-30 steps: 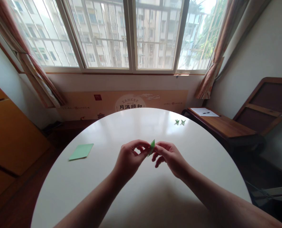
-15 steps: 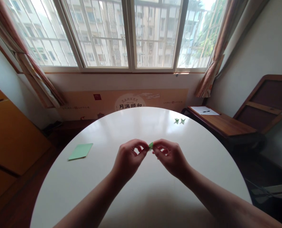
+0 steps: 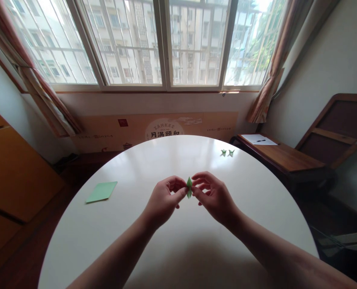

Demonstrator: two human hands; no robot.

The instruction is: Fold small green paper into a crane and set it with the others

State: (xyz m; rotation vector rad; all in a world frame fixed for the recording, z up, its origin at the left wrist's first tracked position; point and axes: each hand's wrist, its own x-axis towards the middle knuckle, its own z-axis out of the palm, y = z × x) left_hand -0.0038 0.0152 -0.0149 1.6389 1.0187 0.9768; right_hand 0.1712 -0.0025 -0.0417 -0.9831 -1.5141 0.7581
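A small piece of folded green paper (image 3: pixel 189 187), diamond-shaped with pointed ends above and below, is held above the middle of the table. My left hand (image 3: pixel 167 198) pinches its left side between thumb and fingers. From the other side my right hand (image 3: pixel 213 196) has its thumb on the paper, with the index finger arched a little above and the other fingers curled behind. Two small folded green paper cranes (image 3: pixel 227 153) sit near the far right edge of the table. To the left lies a stack of square green paper (image 3: pixel 102 192).
The round white table (image 3: pixel 178 245) has its far edge close to the window wall. A wooden bench (image 3: pixel 283 154) at the right carries a white sheet and a pen (image 3: pixel 260 141). An orange-brown cabinet (image 3: pixel 13 172) stands at the left.
The folded paper has been turned so that its long points face up and down and more of it shows. My right index finger has lifted and my fingers have shifted around it.
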